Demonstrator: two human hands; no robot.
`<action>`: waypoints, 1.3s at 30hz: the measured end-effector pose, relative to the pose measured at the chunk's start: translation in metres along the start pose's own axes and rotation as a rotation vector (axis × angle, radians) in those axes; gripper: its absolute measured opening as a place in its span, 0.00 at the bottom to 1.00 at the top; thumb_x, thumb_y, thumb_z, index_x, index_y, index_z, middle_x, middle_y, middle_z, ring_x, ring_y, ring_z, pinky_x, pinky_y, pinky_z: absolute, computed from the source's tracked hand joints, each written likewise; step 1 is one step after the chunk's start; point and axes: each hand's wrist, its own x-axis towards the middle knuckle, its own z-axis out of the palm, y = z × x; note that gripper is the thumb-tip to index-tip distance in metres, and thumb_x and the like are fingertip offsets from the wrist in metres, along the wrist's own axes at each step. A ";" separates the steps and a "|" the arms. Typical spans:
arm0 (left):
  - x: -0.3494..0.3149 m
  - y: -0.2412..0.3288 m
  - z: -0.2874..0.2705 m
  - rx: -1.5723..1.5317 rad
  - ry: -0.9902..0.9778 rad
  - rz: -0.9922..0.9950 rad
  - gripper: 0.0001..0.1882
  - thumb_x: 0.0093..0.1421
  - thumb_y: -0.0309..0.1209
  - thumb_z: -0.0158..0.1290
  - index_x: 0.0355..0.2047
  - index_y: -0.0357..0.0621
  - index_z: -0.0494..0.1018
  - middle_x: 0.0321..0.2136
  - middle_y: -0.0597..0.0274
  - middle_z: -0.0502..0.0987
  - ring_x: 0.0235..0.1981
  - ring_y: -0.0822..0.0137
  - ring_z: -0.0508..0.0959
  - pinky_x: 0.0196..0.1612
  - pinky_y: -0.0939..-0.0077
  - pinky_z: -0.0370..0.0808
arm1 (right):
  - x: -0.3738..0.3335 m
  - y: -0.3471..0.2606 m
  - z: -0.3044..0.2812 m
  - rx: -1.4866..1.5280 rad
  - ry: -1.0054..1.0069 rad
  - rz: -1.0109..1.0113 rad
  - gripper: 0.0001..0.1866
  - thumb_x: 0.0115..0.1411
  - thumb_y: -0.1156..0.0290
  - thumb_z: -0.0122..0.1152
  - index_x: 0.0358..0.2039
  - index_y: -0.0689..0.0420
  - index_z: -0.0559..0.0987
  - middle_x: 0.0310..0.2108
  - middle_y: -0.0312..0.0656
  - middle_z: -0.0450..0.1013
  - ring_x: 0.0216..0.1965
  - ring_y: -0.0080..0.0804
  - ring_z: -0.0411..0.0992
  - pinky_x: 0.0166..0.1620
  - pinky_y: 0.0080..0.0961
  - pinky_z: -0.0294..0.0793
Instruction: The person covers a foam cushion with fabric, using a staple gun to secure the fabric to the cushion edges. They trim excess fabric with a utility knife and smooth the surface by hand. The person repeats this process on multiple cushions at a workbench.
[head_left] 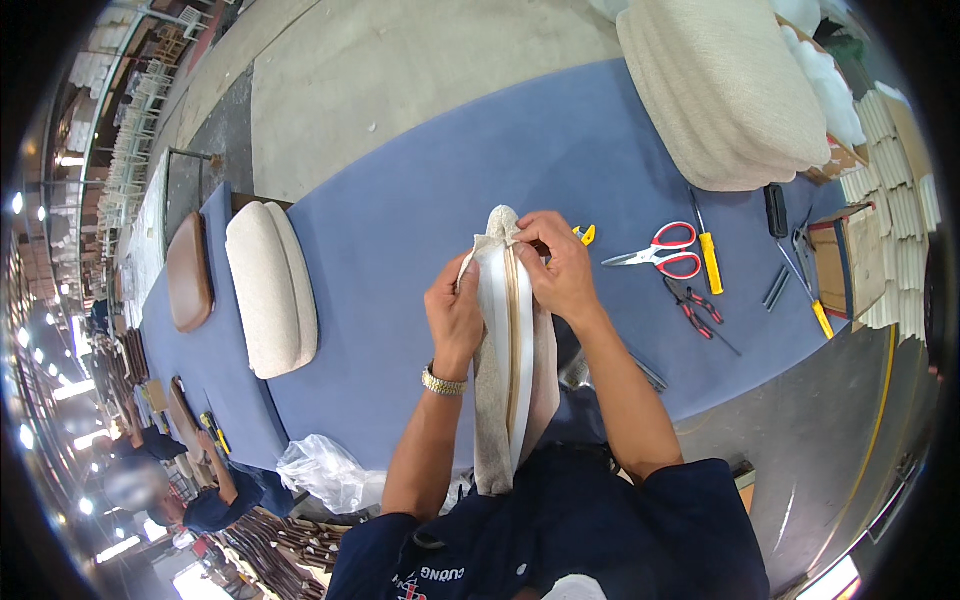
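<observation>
A beige fabric cushion cover [492, 420] stands on edge before me, its long zipper [513, 340] facing up between strips of white tape. My left hand [455, 312], with a metal watch [443, 381] on the wrist, pinches the cover's left edge near the far end. My right hand [558, 272] grips the same end from the right, fingers closed at the top of the zipper. Whether those fingers hold the zipper pull or only cloth is hidden. The near end of the cover reaches my dark shirt. Just beyond my right hand lies a small yellow tool [586, 235].
On the blue table [420, 190] lie red-handled scissors [660, 252], pliers [697, 308] and a yellow-handled screwdriver [711, 262]. Stacked beige cushions [720, 95] stand far right. Other beige cushions [270, 290], a brown pad [190, 272] and clear plastic [325, 473] are left; a co-worker [215, 485] works beyond.
</observation>
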 end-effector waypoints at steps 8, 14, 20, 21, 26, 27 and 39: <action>-0.016 0.006 0.014 0.329 -0.043 0.466 0.25 0.60 0.16 0.55 0.57 0.47 0.79 0.60 0.56 0.77 0.48 0.61 0.83 0.47 0.73 0.79 | 0.000 0.015 -0.002 0.218 0.040 0.121 0.06 0.59 0.83 0.63 0.36 0.61 0.77 0.43 0.38 0.76 0.36 0.23 0.73 0.41 0.21 0.73; -0.019 0.001 0.029 0.322 0.010 0.517 0.25 0.57 0.14 0.56 0.54 0.49 0.80 0.60 0.52 0.77 0.50 0.53 0.83 0.45 0.64 0.81 | -0.002 0.014 -0.015 0.174 0.038 0.156 0.06 0.60 0.82 0.63 0.37 0.61 0.77 0.44 0.38 0.75 0.35 0.23 0.72 0.41 0.21 0.73; 0.000 0.004 0.031 0.308 0.068 0.346 0.20 0.63 0.18 0.50 0.53 0.47 0.80 0.52 0.50 0.81 0.44 0.55 0.84 0.44 0.63 0.81 | 0.000 0.011 -0.020 0.105 -0.007 0.168 0.05 0.62 0.83 0.62 0.38 0.61 0.77 0.48 0.38 0.74 0.39 0.22 0.74 0.43 0.21 0.75; 0.004 0.004 0.030 0.302 0.046 0.265 0.20 0.64 0.18 0.49 0.53 0.46 0.79 0.51 0.48 0.81 0.46 0.55 0.84 0.45 0.63 0.80 | 0.000 0.010 -0.020 0.096 -0.010 0.169 0.05 0.62 0.83 0.63 0.38 0.61 0.77 0.48 0.39 0.74 0.39 0.22 0.74 0.43 0.21 0.75; 0.013 0.001 0.030 0.367 0.079 0.516 0.25 0.57 0.14 0.46 0.51 0.48 0.82 0.47 0.55 0.83 0.39 0.59 0.84 0.40 0.68 0.80 | 0.002 0.005 -0.021 0.066 -0.026 0.109 0.04 0.61 0.82 0.63 0.36 0.62 0.78 0.48 0.41 0.74 0.39 0.25 0.76 0.42 0.23 0.77; 0.014 -0.001 0.030 0.380 0.076 0.512 0.26 0.56 0.14 0.46 0.50 0.48 0.83 0.47 0.56 0.83 0.39 0.59 0.84 0.39 0.69 0.79 | 0.003 0.002 -0.021 0.051 -0.035 0.087 0.04 0.61 0.82 0.63 0.36 0.62 0.78 0.48 0.42 0.74 0.39 0.25 0.77 0.42 0.23 0.77; 0.016 0.015 0.028 0.459 0.081 0.517 0.16 0.58 0.25 0.61 0.47 0.44 0.81 0.48 0.55 0.82 0.46 0.56 0.83 0.46 0.62 0.81 | 0.000 0.000 -0.019 0.079 -0.020 0.026 0.08 0.60 0.79 0.64 0.40 0.61 0.82 0.47 0.45 0.76 0.37 0.30 0.80 0.39 0.24 0.80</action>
